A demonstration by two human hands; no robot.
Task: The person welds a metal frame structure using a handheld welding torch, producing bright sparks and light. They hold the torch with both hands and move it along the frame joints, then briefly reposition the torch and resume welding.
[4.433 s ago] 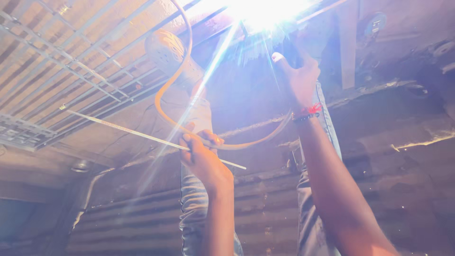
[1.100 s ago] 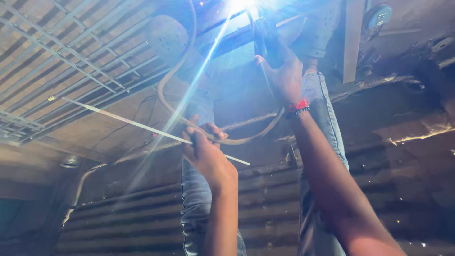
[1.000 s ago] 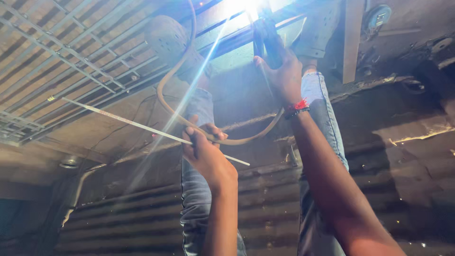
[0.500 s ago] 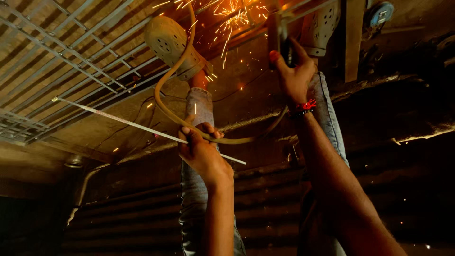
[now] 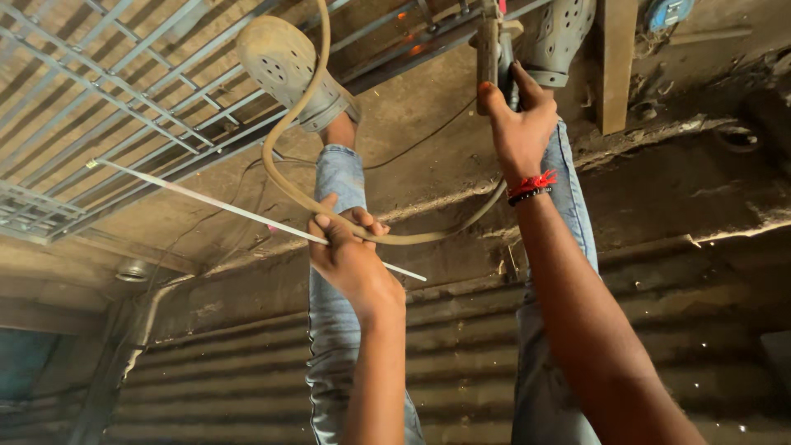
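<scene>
Left hand (image 5: 350, 257) closed around a thin welding rod (image 5: 214, 206) and a tan cable (image 5: 288, 156) together. Right hand (image 5: 517, 124) wrapped tight on the electrode holder (image 5: 492, 49), tip up by the metal grille frame (image 5: 124, 91). Cable looping from one hand to the other, past a grey holed shoe (image 5: 284, 70).

No packages, labels, signs or screens in view.
</scene>
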